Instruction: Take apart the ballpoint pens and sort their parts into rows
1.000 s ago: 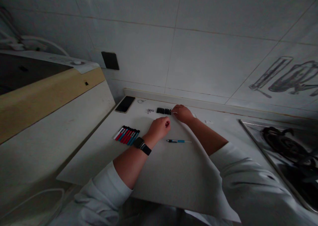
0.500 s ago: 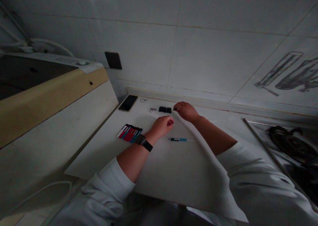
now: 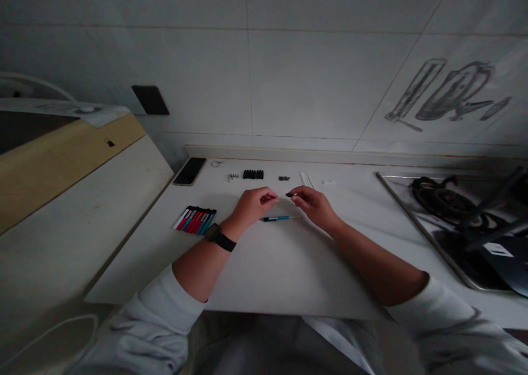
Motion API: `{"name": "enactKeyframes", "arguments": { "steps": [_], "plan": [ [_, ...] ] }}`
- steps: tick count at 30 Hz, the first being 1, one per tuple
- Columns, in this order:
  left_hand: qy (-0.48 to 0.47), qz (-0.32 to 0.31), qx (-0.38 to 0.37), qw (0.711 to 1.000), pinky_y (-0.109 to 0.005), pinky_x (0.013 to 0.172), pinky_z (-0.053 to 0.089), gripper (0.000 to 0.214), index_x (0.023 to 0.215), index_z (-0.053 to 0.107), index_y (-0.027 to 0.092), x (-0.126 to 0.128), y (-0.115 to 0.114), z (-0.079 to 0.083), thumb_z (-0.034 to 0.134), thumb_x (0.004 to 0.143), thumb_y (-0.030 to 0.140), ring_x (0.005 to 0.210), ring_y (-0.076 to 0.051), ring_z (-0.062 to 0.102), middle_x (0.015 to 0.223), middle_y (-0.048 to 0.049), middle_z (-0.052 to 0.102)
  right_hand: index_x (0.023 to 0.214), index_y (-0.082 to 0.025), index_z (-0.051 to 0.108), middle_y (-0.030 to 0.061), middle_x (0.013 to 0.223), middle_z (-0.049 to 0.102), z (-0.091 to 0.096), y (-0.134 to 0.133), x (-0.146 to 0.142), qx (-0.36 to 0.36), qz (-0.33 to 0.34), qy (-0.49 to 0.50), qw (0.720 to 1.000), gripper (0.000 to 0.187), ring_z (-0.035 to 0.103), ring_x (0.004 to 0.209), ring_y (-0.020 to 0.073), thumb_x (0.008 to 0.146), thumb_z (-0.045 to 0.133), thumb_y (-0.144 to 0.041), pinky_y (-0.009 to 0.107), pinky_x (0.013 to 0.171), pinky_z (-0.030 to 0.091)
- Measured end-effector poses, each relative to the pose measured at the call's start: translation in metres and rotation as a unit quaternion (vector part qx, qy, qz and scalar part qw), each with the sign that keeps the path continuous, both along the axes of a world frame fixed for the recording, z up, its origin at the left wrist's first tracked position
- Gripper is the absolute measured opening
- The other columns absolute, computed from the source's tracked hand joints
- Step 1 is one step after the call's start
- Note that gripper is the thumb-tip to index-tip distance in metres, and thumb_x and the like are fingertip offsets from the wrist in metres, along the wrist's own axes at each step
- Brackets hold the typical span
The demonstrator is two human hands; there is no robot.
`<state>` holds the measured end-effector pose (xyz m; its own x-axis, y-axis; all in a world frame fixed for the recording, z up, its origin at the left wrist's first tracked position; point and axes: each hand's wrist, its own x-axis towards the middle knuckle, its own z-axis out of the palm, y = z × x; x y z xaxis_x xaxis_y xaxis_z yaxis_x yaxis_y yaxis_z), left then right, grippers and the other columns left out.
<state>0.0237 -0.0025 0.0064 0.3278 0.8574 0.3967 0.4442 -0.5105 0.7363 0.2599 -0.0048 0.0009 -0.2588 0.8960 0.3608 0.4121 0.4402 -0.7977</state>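
My right hand [image 3: 314, 203] pinches a small black pen part [image 3: 290, 194] between thumb and fingertips, above the white worktop. Facing it, my left hand [image 3: 254, 203] has its thumb and fingers pressed together; whatever they may hold is too small to make out. The two hands are a short gap apart. Just below them lies a blue and black pen piece [image 3: 276, 218] with a thin pale tip pointing right. Behind my hands are a row of short black grips [image 3: 253, 174], small springs [image 3: 232, 176], little dark clips [image 3: 284, 178] and thin white refills [image 3: 306, 179].
Several red, blue and white pen barrels [image 3: 194, 221] lie side by side near my left wrist. A phone [image 3: 190, 171] and a thin ring [image 3: 216, 164] sit at the back left. A gas hob [image 3: 437, 199] borders the worktop [image 3: 280, 276] on the right.
My right hand has come back from the rear of the worktop toward my left hand, bringing the small black pen part. The view has turned right, showing the clips and refills.
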Motion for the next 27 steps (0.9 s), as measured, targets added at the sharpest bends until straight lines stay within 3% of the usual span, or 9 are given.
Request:
{"name": "enactKeyframes", "arguments": {
  "steps": [7, 14, 27],
  "plan": [
    [0.036, -0.007, 0.042, 0.998, -0.03, 0.09, 0.058, 0.013, 0.103, 0.078, 0.024, 0.007, -0.009, 0.004, 0.072, 0.092, 0.024, 0.095, -0.017, 0.074, 0.103, -0.0035, 0.079, 0.114, -0.023, 0.071, 0.0072, 0.107, 0.076, -0.017, -0.004, 0.004, -0.021, 0.027, 0.06, 0.998, 0.025, 0.071, 0.096, 0.0194, 0.094, 0.062, -0.036, 0.035, 0.089, 0.054],
    [0.043, 0.034, 0.058, 0.997, -0.028, 0.084, 0.059, 0.011, 0.099, 0.077, 0.022, 0.008, -0.011, 0.006, 0.075, 0.09, 0.029, 0.088, -0.016, 0.075, 0.096, -0.0024, 0.08, 0.102, -0.021, 0.068, 0.0046, 0.092, 0.075, -0.017, -0.01, 0.0, -0.018, 0.021, 0.057, 0.998, 0.02, 0.07, 0.082, 0.0171, 0.091, 0.068, -0.037, 0.032, 0.08, 0.056],
    [0.065, 0.029, 0.056, 0.996, -0.029, 0.085, 0.058, 0.011, 0.1, 0.079, 0.025, 0.009, -0.014, 0.008, 0.073, 0.092, 0.03, 0.09, -0.017, 0.075, 0.098, -0.0016, 0.08, 0.101, -0.023, 0.072, 0.0045, 0.09, 0.075, -0.014, -0.012, 0.0, 0.063, -0.009, 0.007, 0.998, 0.017, 0.069, 0.082, 0.0186, 0.093, 0.067, -0.037, 0.032, 0.077, 0.056]
  ]
}}
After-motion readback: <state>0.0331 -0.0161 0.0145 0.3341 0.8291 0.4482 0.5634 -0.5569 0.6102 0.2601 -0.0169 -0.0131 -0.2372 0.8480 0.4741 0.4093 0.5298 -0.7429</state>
